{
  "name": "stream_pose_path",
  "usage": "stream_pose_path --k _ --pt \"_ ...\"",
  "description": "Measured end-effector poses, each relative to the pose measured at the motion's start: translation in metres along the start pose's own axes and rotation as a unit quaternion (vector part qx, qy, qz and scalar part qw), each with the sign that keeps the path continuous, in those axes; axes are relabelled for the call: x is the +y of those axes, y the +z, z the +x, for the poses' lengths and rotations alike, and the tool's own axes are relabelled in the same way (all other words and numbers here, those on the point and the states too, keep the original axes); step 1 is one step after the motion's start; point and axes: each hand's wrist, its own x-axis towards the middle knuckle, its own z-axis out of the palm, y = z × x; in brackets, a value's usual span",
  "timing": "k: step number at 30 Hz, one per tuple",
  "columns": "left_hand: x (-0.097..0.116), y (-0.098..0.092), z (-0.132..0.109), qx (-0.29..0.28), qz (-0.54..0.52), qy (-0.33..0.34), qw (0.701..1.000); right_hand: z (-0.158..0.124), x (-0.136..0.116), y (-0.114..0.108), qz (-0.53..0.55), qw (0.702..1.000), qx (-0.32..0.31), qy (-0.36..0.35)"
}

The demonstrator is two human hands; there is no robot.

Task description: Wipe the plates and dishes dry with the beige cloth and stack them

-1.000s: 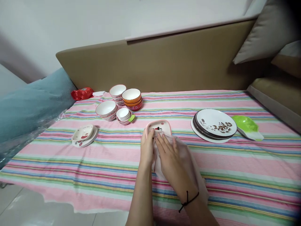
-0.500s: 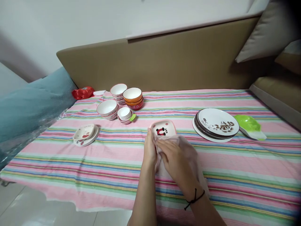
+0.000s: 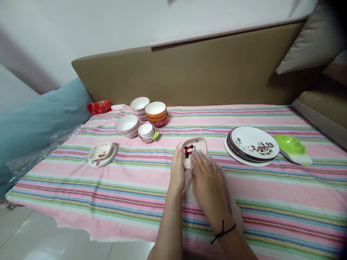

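Note:
A small pink-rimmed dish point(image 3: 200, 143) with a cartoon cat print is held up above the striped cloth, tilted toward me. My left hand point(image 3: 177, 171) grips its left edge, thumb along the rim. Pressed against the inside of the dish is a pale pink wiping cloth point(image 3: 190, 194), under the fingers of my right hand point(image 3: 207, 180). The rest of this cloth hangs below and to the right of my right hand. The dish's lower right part is hidden by the cloth and fingers.
A stack of dinner plates point(image 3: 253, 142) and a green leaf-shaped dish point(image 3: 290, 145) lie right. Bowls point(image 3: 127, 124), orange bowls point(image 3: 155, 109) and small white bowls point(image 3: 145, 130) stand left of centre. Small plates point(image 3: 104, 159) sit farther left, on the striped tablecloth point(image 3: 130, 202).
The cloth and my right hand have moved down and right over the dish, uncovering more of the cat print. The dish has turned in my left hand. The view has shifted slightly.

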Motion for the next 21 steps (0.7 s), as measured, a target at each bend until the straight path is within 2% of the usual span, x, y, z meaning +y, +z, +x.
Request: stream_pose_path --k 3,6,7,10,12,14,17,19,21 --pt "-0.001 0.003 -0.001 -0.035 -0.044 -0.048 0.997 0.002 -0.001 0.002 0.072 0.997 -0.035 -0.020" --pt "0.004 0.006 -0.003 -0.011 -0.097 -0.154 0.983 0.007 -0.006 -0.001 0.197 0.977 -0.076 -0.035" --pt "0.005 0.007 -0.004 0.001 -0.105 -0.170 0.980 0.008 -0.009 -0.004 0.241 0.967 -0.085 -0.025" --pt "0.008 0.010 -0.007 0.004 -0.117 -0.146 0.982 0.012 -0.017 -0.011 0.352 0.931 -0.094 0.022" --pt "0.007 0.010 -0.009 -0.021 -0.115 -0.121 0.986 0.013 -0.021 -0.015 0.376 0.923 -0.078 0.035" --pt "0.006 0.009 -0.009 -0.040 -0.109 -0.103 0.988 0.014 -0.024 -0.017 0.349 0.936 -0.051 0.025" --pt "0.004 0.005 -0.008 -0.041 -0.119 -0.106 0.986 0.012 -0.025 -0.014 0.227 0.974 -0.010 0.004" --pt "0.005 0.003 -0.007 -0.051 -0.122 -0.098 0.986 0.010 -0.026 -0.010 0.132 0.991 0.016 0.019" --pt "0.006 0.001 -0.006 -0.074 -0.107 -0.068 0.989 0.009 -0.026 -0.007 0.093 0.994 0.027 0.046"
